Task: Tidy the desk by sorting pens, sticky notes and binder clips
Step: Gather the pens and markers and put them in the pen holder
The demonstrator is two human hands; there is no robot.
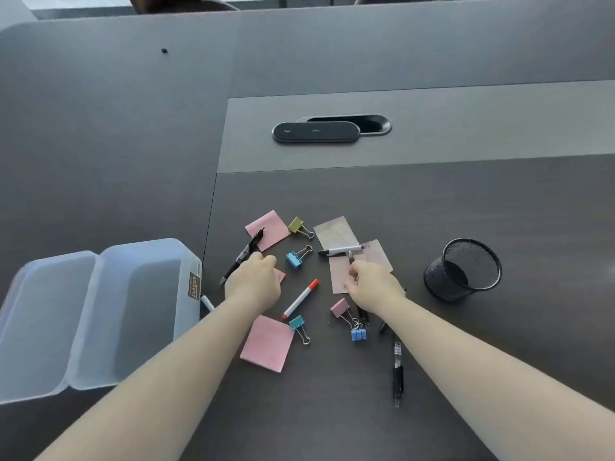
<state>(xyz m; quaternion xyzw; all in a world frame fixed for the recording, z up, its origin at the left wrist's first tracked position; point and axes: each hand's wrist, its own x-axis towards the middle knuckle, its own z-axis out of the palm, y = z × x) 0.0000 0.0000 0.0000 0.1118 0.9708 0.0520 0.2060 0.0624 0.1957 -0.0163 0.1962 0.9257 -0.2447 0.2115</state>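
Note:
My left hand (253,281) rests with curled fingers on a pink sticky note (282,275), right beside a black pen (244,256) that lies across another pink note (271,227). My right hand (372,284) is closed on a dark pen whose tip (350,256) pokes out above the fingers, over pale pink notes (339,276). Between my hands lie a white marker with a red cap (301,297) and a blue binder clip (294,260). An olive clip (296,225), a teal clip (297,322), a pink clip (339,307) and a small blue clip (358,334) are scattered around.
A black mesh pen cup (464,271) stands at the right. A translucent two-compartment bin (100,311) sits at the left, with a white pen (208,302) against it. Another pink note (266,344), a white pen (339,251) and a black pen (397,371) lie nearby. A cable hatch (329,128) is farther back.

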